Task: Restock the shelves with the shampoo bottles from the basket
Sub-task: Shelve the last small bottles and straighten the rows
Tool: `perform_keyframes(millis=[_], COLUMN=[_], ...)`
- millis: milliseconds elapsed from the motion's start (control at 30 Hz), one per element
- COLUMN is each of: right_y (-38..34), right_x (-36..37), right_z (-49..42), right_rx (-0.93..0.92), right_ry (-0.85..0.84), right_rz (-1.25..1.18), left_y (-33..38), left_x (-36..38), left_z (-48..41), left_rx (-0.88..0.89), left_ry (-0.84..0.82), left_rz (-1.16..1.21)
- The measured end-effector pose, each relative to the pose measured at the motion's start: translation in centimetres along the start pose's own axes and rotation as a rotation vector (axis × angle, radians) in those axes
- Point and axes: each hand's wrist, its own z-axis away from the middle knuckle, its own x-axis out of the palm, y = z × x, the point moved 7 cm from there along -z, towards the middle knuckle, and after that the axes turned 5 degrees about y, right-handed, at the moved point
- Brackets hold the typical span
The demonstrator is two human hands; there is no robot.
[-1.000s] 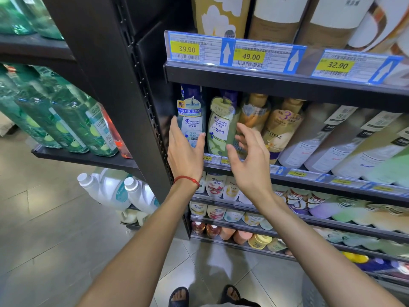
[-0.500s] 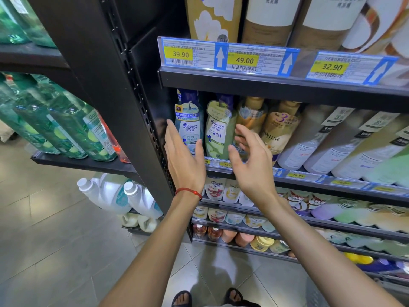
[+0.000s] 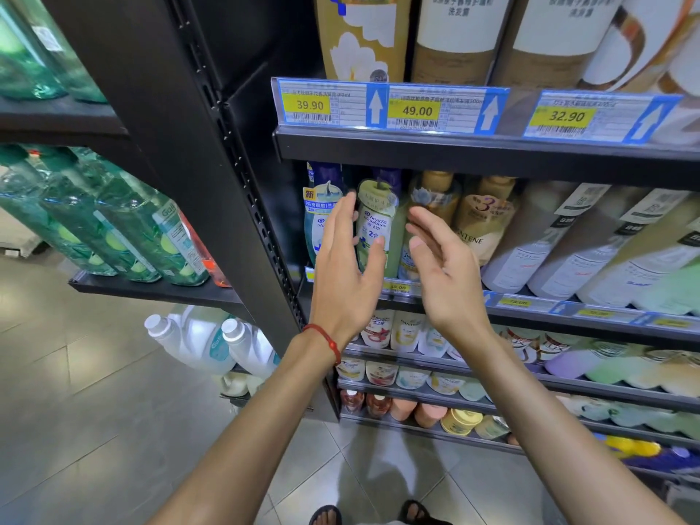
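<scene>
Against the black shelving unit (image 3: 178,138), several tiers of toiletries are seen. On the top tier, large gold-and-white bottles (image 3: 454,36) are stood above a strip of price tags (image 3: 390,108) marked 39.90, 49.00 and 32.90. The tier below (image 3: 530,308) is filled with shampoo. White bottles with dark labels (image 3: 549,244) are placed at the right and gold Pantene bottles (image 3: 485,221) beside them. Next comes a pale green Head & Shoulders bottle (image 3: 373,221), and a blue-capped Head & Shoulders bottle (image 3: 318,214) is set at the left end, next to the upright. On the neighbouring shelf to the left, clear bottles of green liquid (image 3: 113,229) are kept, with white jugs (image 3: 189,339) beneath. The left hand (image 3: 341,282) is raised in front of the blue-capped and green bottles, fingers straight and released, nothing grasped. Whether its thumb touches the green bottle cannot be told. The right hand (image 3: 447,282) is held just right of the green bottle, fingers loosely bent and empty. A red cord bracelet (image 3: 327,341) is worn on the left wrist.
</scene>
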Motion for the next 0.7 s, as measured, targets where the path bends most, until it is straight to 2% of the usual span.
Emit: perform_keyframes(millis=[233,533,700], right_y=[0.3,0.0,0.1], right_x=[-0.3,-0.4,-0.3], right_z=[-0.4,-0.4,-0.3], right_rx=[0.039,0.038,0.03], right_ry=[-0.046,-0.057,-0.086], right_rz=[-0.047,-0.047,-0.036], left_y=[-0.4,-0.5,-0.7], left_x=[0.8,1.7,1.5], left_z=[-0.5,-0.9,-0.5], left_rx=[-0.017,-0.096,-0.161], left_ry=[-0.066,-0.142,-0.097], left_rz=[-0.19,-0.126,-0.024])
